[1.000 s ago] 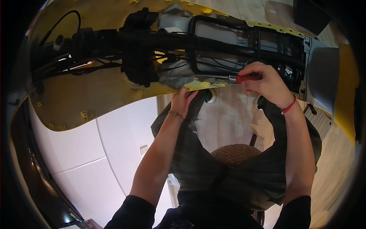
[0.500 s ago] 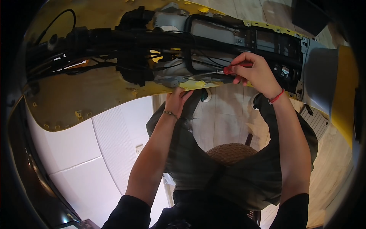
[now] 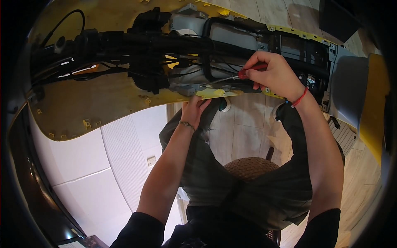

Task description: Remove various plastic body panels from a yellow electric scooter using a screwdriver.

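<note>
My right hand [image 3: 275,74] is closed round the red handle of a screwdriver [image 3: 241,75]. Its metal shaft slopes left and down, its tip near a grey bracket [image 3: 189,89] on the inner side of a yellow body panel [image 3: 111,89]. Whether the tip touches a screw is too small to tell. My left hand [image 3: 195,110] grips the near edge of that panel just below the bracket, some fingers hidden by the edge. Dark cables [image 3: 178,75] and a black tubular frame [image 3: 235,45] run along the machine above both hands.
A grey and yellow end panel [image 3: 349,80] bounds the machine on the right. I sit on a woven stool [image 3: 252,166], my knees under the panel edge. A dark box [image 3: 337,20] stands at the far right on the wooden floor [image 3: 248,128].
My right hand and the screwdriver have shifted slightly left, and the wrist has turned a little. The left hand keeps its place on the panel edge.
</note>
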Tool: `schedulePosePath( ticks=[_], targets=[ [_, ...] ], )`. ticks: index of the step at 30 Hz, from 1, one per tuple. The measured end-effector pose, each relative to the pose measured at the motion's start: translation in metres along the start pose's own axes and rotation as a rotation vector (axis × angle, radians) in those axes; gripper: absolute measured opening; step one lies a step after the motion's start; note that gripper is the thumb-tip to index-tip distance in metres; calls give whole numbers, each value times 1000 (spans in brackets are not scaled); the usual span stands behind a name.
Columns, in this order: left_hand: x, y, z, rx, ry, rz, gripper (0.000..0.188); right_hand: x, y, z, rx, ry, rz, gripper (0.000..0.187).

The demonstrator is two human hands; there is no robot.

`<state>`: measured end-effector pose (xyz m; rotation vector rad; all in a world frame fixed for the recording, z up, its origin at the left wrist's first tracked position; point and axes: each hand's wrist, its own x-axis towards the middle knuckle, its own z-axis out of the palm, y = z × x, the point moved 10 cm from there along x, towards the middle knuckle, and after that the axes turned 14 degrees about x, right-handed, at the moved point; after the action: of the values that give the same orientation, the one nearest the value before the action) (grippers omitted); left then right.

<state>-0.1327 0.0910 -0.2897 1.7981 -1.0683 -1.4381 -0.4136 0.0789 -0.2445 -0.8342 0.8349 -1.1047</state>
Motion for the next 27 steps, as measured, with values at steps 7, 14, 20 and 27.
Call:
schedulePosePath(
  ticks=[7, 14, 20, 27],
  targets=[
    [5, -1, -4, 11, -28, 11, 26, -9, 43, -9, 102, 17, 64, 12],
    [6, 1, -12, 65, -16, 55, 28, -18, 55, -10, 66, 63, 62, 13],
    [15, 1, -24, 149, -12, 49, 28, -61, 27, 35, -229, 34, -576, 13],
    [13, 3, -18, 100, 1, 61, 28, -87, 45, 66, -628, -21, -607, 23]
  ],
)
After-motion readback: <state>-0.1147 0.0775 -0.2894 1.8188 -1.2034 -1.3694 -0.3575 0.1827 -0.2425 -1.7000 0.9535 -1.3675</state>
